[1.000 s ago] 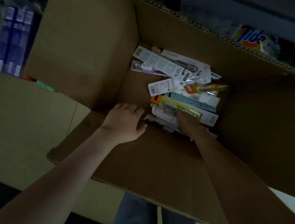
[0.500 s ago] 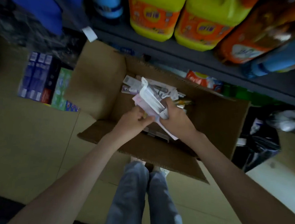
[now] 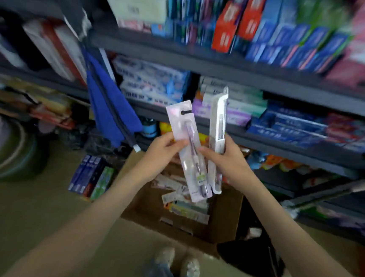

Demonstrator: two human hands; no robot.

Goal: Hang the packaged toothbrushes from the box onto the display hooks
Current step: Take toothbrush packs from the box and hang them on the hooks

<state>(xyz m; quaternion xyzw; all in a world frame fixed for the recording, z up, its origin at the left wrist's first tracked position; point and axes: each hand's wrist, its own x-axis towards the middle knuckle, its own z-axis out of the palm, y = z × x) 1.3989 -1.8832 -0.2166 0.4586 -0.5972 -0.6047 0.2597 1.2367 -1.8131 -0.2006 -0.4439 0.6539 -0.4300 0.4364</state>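
Observation:
My left hand (image 3: 161, 153) pinches a pink-backed packaged toothbrush (image 3: 186, 143) with a purple brush, held upright, hang slot at the top. My right hand (image 3: 228, 160) grips a white packaged toothbrush (image 3: 217, 128), also upright, and its fingers touch the pink pack's right edge. Both packs are raised in front of the shelves. Below the hands stands the open cardboard box (image 3: 226, 210) on the floor, with several more packaged toothbrushes (image 3: 184, 204) lying inside. No display hooks can be made out in the blurred view.
Dark shelves (image 3: 217, 59) hold rows of toothpaste boxes. A blue cloth (image 3: 109, 105) hangs at the left. Boxed toothpaste packs (image 3: 92, 176) lie on the floor left of the box, a black bag (image 3: 253, 255) to its right. My feet (image 3: 177, 263) stand before the box.
Both hands have lifted out of the box with the packs. They now hold one pack each, fanned apart and upright. The view has swung up from the box to the shelves.

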